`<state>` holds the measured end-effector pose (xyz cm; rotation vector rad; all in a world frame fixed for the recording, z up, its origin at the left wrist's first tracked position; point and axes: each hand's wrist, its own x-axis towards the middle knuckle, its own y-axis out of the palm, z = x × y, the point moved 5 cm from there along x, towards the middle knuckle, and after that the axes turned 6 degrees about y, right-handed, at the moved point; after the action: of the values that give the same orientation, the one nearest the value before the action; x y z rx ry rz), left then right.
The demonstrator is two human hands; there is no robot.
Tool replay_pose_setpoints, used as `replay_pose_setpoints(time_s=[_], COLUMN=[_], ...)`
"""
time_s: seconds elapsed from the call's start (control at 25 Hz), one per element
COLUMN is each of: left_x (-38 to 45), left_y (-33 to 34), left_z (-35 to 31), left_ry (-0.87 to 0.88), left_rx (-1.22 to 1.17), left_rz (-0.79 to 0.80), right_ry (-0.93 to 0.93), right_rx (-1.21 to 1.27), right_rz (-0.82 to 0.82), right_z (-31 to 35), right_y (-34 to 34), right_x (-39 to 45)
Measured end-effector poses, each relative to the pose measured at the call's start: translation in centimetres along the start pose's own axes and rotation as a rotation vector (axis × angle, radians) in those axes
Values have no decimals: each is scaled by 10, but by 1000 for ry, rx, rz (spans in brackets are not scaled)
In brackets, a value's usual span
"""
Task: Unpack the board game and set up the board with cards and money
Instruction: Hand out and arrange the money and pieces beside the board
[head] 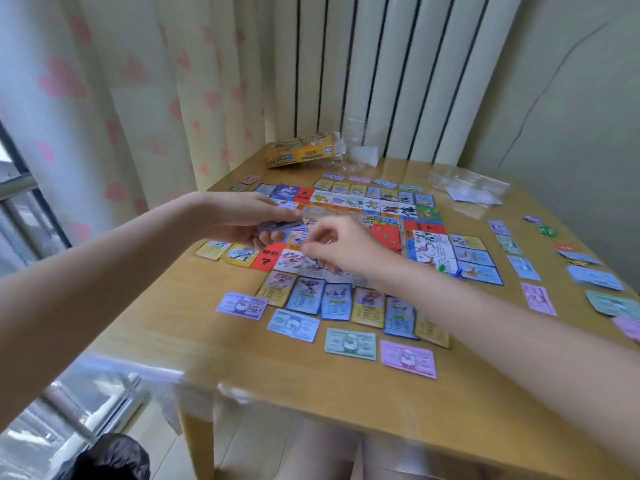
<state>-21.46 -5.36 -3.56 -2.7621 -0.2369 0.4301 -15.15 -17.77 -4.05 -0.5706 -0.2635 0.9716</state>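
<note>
The game board point(349, 230) sits mid-worktop point(311, 386), and everything else is reckoned from it. Off the board's left edge, the left hand point(239, 220) hovers with its grip curled round a thin stack of cards point(282, 226), fanned slightly and held level, likely so the top one can be peeled away. Just right of that, over the board's near-left corner, the right hand point(341, 247) comes in with thumb and forefinger pinched narrow; whether it has a card between them or is only reaching for one cannot be told through the blur.

Along the board's near edge lies a row of property cards point(337, 301), each beside its matching space, it seems. Nearer the person than that row, four banknotes are spread singly: purple point(241, 305), blue point(293, 324), green point(350, 343), pink point(408, 359), one denomination each, easy to count out.

Beyond the board's far edge rests the yellow game box point(299, 152), with crumpled clear plastic wrap point(360, 150) alongside, pushed out of the way. At the board's near-right corner stand small green and blue pawns point(450, 270). To the board's right run more cards and notes point(523, 268), already dealt. Judging by this, setup is well along.
</note>
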Motion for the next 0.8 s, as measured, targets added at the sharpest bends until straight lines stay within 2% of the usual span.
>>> replay_pose_setpoints(time_s=[0.12,0.24,0.36,0.48,0.6,0.8], left_x=[24,53,83,113,126,122], left_y=[48,119,191,255,313,382], left_z=[-29,-64,-90,-109,-128,-139], left_ry=[56,140,210,302,466,696], left_rx=[77,152,244,409,616,887], left_rz=[166,310,405,371,322,324], right_ry=[106,77,168,305,479,682], right_rx=[231,141,69,41,-51,-197], right_rz=[-56,-205,-326,-370,-389,-225], right_z=[-24,-54,-98,-139,-178,-217], right_y=[-56,-111,-157,-197,-232,-264], right_x=[-17,-48,-85,-122,-159,-200])
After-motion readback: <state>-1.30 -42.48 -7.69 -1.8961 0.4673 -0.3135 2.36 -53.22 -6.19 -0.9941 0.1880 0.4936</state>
